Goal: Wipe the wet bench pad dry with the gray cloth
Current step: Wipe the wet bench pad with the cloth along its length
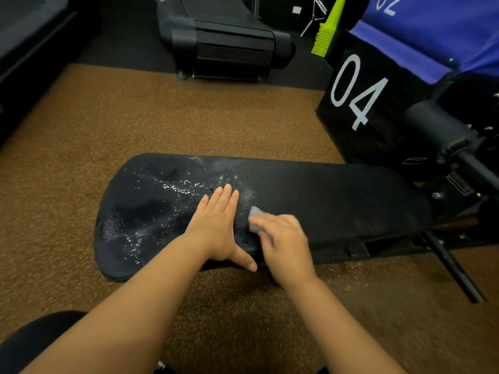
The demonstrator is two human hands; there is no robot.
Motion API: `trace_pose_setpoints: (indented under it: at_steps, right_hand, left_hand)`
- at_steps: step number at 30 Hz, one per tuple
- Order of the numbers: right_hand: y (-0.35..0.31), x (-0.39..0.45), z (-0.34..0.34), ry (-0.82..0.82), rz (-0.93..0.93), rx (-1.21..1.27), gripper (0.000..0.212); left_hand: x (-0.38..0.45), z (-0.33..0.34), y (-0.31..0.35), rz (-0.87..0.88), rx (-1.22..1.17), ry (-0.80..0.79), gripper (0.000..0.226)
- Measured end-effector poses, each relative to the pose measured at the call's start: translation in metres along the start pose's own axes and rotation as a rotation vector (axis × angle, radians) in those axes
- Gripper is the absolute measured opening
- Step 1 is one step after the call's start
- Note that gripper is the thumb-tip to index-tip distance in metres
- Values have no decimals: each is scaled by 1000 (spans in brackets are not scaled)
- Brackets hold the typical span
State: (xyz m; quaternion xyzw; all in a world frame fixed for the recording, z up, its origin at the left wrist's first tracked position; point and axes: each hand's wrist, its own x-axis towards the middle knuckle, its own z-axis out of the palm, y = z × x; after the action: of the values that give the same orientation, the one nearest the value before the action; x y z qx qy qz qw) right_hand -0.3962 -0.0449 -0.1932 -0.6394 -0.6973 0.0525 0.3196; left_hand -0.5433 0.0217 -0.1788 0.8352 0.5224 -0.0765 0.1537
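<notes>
A long black bench pad lies across the middle of the view over a brown speckled floor. Its left half glistens with water drops and streaks; the right half looks matte. My left hand rests flat on the pad near its middle, fingers together and thumb spread toward the near edge. Just to its right, my right hand presses a small gray cloth onto the pad; only a corner of the cloth shows past my fingers.
A black plyo box marked 04 stands at the right, with a blue box on top. The bench's metal frame and roller pad sit at far right. A black treadmill base is behind, and a yellow-green cone stack stands beside it.
</notes>
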Motion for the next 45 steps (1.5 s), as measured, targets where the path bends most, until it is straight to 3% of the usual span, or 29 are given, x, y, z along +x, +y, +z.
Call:
trace_pose_setpoints:
  at_steps: [5, 9, 11, 17, 23, 25, 30, 37, 41, 45]
  right_hand:
    - [16, -8, -23, -160, -229, 35, 21]
    - [28, 25, -18, -91, 32, -64, 28]
    - [8, 35, -3, -64, 58, -66, 29]
    - [9, 17, -9, -206, -223, 44, 22]
    - [10, 49, 5, -90, 42, -12, 32]
    - [-8, 48, 15, -78, 1, 8, 32]
    - [-6, 25, -3, -232, -273, 67, 22]
    - [13, 77, 8, -122, 95, -31, 27]
    - [-11, 70, 30, -215, -69, 26, 27]
    - [8, 60, 6, -275, -193, 58, 26]
  left_hand:
    - [1, 2, -3, 9, -30, 15, 158]
    - [-1, 2, -2, 8, -40, 19, 158]
    - [0, 2, -2, 17, -50, 20, 158]
    - [3, -9, -21, -17, -117, 31, 155]
    - [3, -8, -27, -41, -130, 27, 158]
    - [4, -7, -27, -39, -135, 40, 157]
    - [4, -5, -30, -37, -139, 50, 156]
    - [2, -6, -27, -45, -137, 53, 158]
    - [3, -5, -29, -50, -144, 58, 158]
    - [4, -5, -28, -57, -155, 42, 158]
